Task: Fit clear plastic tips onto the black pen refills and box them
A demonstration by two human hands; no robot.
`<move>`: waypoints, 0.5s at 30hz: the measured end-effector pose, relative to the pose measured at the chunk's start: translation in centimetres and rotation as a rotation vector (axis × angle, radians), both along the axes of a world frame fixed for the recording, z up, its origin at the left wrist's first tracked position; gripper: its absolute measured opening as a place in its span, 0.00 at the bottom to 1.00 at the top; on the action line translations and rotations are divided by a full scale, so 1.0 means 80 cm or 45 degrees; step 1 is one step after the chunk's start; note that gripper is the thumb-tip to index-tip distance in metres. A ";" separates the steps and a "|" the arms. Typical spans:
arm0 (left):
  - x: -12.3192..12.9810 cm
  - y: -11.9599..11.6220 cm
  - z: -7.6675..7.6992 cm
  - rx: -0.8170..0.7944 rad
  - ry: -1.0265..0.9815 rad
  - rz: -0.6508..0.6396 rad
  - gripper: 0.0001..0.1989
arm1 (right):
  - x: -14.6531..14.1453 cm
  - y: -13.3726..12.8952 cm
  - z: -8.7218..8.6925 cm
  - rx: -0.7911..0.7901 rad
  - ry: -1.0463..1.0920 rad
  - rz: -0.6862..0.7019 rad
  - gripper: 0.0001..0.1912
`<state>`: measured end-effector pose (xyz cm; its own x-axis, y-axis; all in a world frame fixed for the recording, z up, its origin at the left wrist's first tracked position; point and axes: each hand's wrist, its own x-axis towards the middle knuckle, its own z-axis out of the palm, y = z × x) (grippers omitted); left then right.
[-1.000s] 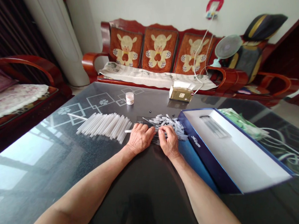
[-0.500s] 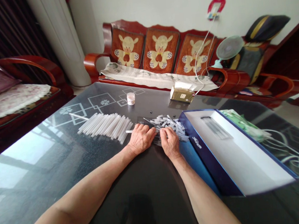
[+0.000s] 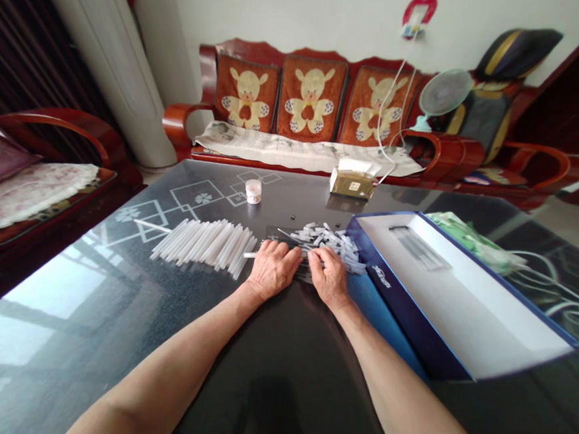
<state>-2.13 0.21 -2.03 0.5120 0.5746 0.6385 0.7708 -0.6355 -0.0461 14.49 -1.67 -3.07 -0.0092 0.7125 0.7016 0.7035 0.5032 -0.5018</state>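
Note:
My left hand (image 3: 275, 269) is closed, fingers curled, and the white end of a slim tube (image 3: 250, 255) pokes out on its left side. Close beside it, my right hand (image 3: 329, 275) pinches with thumb and forefinger; what lies in that pinch is too small to make out. Left of the hands a row of translucent white tubes (image 3: 204, 244) lies side by side on the table. Beyond my right hand is a heap of short white pieces (image 3: 339, 245). Thin dark sticks (image 3: 283, 234) lie partly hidden behind my fingers.
At right stands an open blue box (image 3: 483, 322) with several slim dark-tipped sticks (image 3: 419, 247) inside. Green plastic packaging (image 3: 476, 239) and white cables (image 3: 570, 288) lie beyond it. A small jar (image 3: 253, 192) and a tissue box (image 3: 351, 182) stand farther back on the dark table (image 3: 220, 356).
My right thumb has shifted very slightly to the left. Otherwise both hands and the things on the table look the same.

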 end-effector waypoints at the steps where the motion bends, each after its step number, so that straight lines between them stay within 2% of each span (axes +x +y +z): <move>1: 0.000 0.000 0.000 0.006 -0.002 0.003 0.16 | 0.000 -0.001 0.001 0.003 0.026 0.024 0.10; 5: -0.002 0.003 -0.002 0.011 -0.010 0.011 0.17 | -0.002 -0.006 0.005 -0.015 0.123 0.103 0.08; 7: -0.003 0.004 -0.003 0.001 -0.017 0.022 0.17 | -0.001 -0.008 0.005 -0.026 0.156 0.078 0.07; 12: -0.002 0.004 -0.004 -0.020 -0.033 0.021 0.17 | 0.019 0.005 0.005 0.011 0.131 -0.197 0.08; 15: -0.001 0.004 -0.003 -0.019 -0.028 0.013 0.16 | 0.045 0.027 0.015 -0.067 -0.032 -0.337 0.09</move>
<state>-2.19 0.54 -2.31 0.4918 0.5895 0.6408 0.7780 -0.6280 -0.0194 18.12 0.50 -1.89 0.1652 0.7282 0.6652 0.8195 0.2739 -0.5034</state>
